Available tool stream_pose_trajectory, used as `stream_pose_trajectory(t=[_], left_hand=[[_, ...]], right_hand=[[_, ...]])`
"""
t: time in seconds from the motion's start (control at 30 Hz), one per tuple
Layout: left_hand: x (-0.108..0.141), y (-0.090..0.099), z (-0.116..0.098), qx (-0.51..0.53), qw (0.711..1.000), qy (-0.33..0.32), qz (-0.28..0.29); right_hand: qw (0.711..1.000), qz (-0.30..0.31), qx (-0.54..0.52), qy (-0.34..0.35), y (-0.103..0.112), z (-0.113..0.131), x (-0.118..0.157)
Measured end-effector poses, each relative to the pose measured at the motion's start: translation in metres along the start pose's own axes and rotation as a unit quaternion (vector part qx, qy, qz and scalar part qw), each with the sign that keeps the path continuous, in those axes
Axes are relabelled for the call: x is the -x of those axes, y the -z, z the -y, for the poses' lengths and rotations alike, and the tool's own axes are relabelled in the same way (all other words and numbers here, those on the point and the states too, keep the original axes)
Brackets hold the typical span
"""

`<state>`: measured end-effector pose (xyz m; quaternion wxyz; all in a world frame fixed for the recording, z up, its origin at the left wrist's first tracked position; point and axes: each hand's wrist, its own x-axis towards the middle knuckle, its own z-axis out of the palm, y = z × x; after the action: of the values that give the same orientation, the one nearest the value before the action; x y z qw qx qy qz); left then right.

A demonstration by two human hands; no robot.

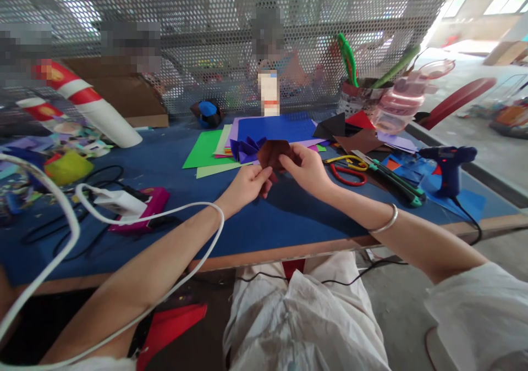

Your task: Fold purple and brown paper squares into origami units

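Observation:
Between my hands is a folded piece of brown paper (pixel 272 152), raised above the blue tabletop. My left hand (pixel 251 183) pinches its lower left edge with thumb and fingers. My right hand (pixel 304 165) grips it from the right, thumb on the near face. Some of my fingers are hidden behind the paper. Just beyond it, a folded purple-blue paper shape (pixel 246 149) rests against a stack of coloured sheets, with a dark blue sheet (pixel 276 129) on top and a green sheet (pixel 204 150) sticking out at the left.
To the right lie scissors (pixel 350 176), a green and black cutter (pixel 396 181), brown paper pieces (pixel 358 143) and a blue glue gun (pixel 449 165). A pink bottle (pixel 402 104) stands behind. A white cable (pixel 198 206) crosses over my left forearm near a magenta power strip (pixel 144 211).

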<state>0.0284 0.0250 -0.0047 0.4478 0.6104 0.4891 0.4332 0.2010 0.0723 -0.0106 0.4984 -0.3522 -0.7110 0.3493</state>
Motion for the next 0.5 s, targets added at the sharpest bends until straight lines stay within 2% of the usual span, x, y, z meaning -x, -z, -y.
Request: stream_pose_trajectory(t=[0.17, 0.27, 0.37, 0.5], left_hand=[[0.001, 0.001, -0.002, 0.028, 0.999, 0.005, 0.019], [-0.001, 0.001, 0.0, 0.027, 0.999, -0.001, 0.022], [-0.004, 0.002, 0.001, 0.024, 0.999, -0.034, -0.014], [-0.006, 0.006, -0.002, 0.012, 0.994, -0.084, -0.071]], right_hand=[[0.997, 0.044, -0.061, -0.007, -0.003, -0.003, -0.002], [0.998, 0.036, -0.054, -0.006, -0.001, -0.002, -0.002], [1.0, 0.024, -0.012, 0.008, 0.001, 0.003, 0.0], [0.997, 0.051, 0.054, 0.033, 0.002, 0.01, 0.004]])
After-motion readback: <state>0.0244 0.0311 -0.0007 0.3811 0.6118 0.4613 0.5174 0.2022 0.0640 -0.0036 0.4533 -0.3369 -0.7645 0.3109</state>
